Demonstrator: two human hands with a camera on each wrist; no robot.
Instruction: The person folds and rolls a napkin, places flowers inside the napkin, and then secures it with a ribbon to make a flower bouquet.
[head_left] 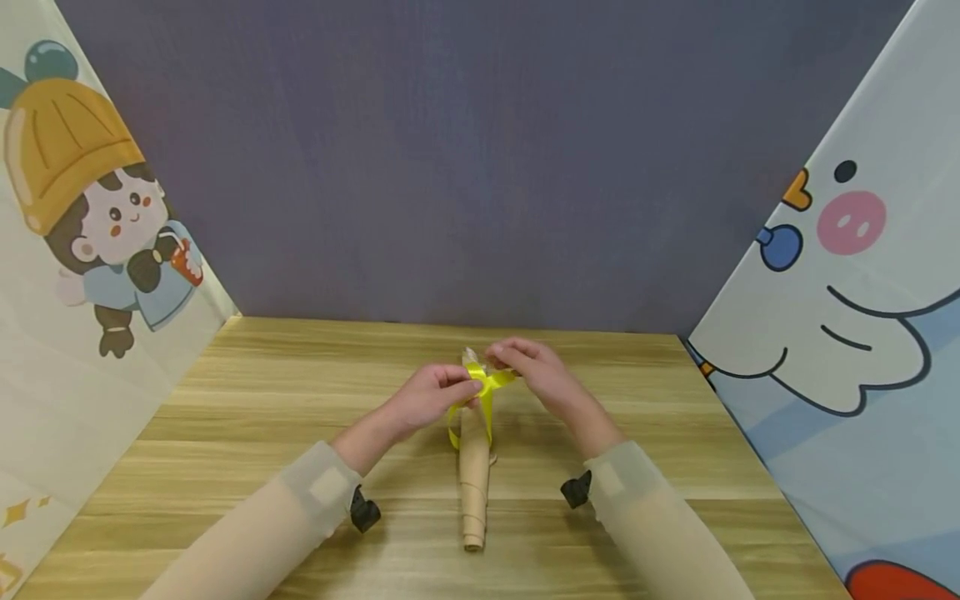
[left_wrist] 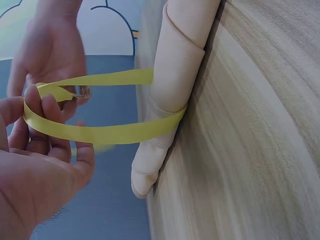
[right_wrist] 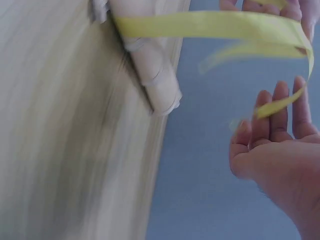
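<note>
A roll of tan paper-like material (head_left: 473,479) lies lengthwise on the table, its end furthest from me pale and shiny. A yellow ribbon (left_wrist: 107,134) passes round it and rises in a loop above it. With thumb and fingertips my left hand (head_left: 433,398) pinches the ribbon where its strands meet, over the roll. My right hand (head_left: 542,375) is up to the right of that spot. One free ribbon end (right_wrist: 280,106) lies against its loosely bent fingers, and the thumb appears apart from the ribbon. Another strand hangs blurred in the right wrist view.
The wood-grain table (head_left: 300,375) ends at a dark grey-blue back panel (head_left: 465,167). Cartoon-printed panels stand at the left (head_left: 45,350) and right (head_left: 862,333). A black wrist camera (head_left: 364,509) sits under the left sleeve, and another black camera (head_left: 576,490) under the right.
</note>
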